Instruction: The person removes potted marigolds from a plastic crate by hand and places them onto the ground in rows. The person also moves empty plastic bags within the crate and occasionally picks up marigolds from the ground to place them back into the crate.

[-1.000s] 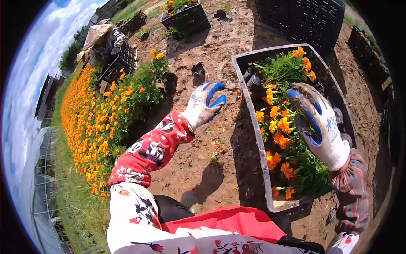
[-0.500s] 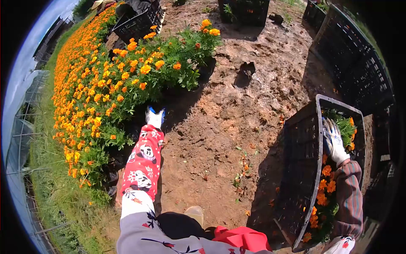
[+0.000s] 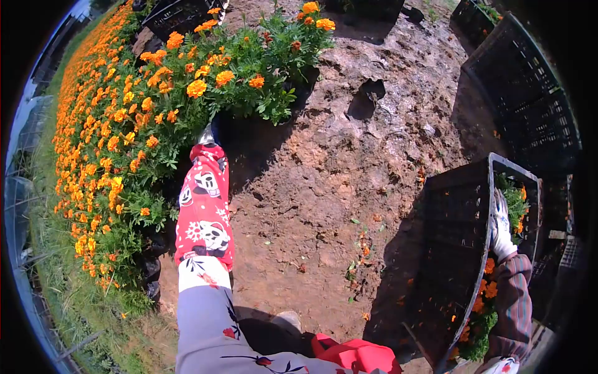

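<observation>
My left hand, in a white and blue glove, reaches low beneath the orange marigolds at the edge of the flower bed. Its fingers are lost in leaves and shadow, so any hold is hidden. On the right, my gloved right hand lies inside the rim of a tilted black plastic crate. Its fingers are stretched out against marigold plants in that crate. More cut-looking orange blooms sit in the crate below my wrist.
Stacked black crates stand at the right. Another crate is at the far left behind the flowers, and one more at the top. Rough damp soil with scattered petals lies between bed and crate.
My left hand has moved forward and deeper under the marigolds, its glove now mostly covered. My right hand has shifted slightly down and right within the crate. The view has tilted a little.
</observation>
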A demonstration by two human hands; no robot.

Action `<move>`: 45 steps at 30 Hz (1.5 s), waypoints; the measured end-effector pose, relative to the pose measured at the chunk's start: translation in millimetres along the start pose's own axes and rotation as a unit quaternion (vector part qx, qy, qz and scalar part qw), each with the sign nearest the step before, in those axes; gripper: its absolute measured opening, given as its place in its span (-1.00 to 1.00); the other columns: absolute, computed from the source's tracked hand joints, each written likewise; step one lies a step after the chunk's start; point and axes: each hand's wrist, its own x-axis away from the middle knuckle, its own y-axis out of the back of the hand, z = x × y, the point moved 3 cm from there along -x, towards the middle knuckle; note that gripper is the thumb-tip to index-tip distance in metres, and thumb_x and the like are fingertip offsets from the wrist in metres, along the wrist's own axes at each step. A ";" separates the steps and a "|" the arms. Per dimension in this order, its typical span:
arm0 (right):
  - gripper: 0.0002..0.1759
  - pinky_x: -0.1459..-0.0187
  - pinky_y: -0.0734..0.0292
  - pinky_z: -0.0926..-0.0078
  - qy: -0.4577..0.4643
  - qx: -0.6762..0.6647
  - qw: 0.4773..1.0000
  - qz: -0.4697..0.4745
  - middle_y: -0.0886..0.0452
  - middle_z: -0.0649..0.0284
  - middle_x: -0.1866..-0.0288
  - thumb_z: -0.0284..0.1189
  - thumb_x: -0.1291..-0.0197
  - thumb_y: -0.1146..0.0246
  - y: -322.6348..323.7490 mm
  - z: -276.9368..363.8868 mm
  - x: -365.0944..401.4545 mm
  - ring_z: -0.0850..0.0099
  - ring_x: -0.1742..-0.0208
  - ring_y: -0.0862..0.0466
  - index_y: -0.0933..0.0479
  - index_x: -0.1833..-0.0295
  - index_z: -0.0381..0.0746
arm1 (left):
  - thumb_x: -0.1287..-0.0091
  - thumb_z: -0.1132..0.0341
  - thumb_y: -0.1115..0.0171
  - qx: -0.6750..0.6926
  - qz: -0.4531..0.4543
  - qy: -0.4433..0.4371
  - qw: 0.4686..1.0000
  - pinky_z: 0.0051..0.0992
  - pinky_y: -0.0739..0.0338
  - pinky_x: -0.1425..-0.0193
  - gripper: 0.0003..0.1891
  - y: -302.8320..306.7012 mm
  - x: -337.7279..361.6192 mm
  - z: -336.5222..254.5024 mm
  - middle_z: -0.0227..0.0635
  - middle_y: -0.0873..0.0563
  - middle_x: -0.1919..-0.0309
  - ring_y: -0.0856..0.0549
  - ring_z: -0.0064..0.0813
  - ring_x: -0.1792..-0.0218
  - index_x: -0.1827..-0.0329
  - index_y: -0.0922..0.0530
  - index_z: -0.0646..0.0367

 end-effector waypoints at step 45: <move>-0.77 0.36 -0.36 0.58 0.008 -0.765 0.631 0.127 -0.43 0.34 0.42 -0.30 -0.21 -0.18 21.1 320.8 23.1 0.62 0.37 -0.36 -0.41 0.17 -0.23 | -0.37 0.29 -0.04 0.771 0.581 0.109 0.237 -0.08 -0.14 -0.46 -0.57 170.0 422.0 -142.0 0.01 -0.36 -0.30 -0.36 -0.06 -0.31 -0.22 -0.38 0.36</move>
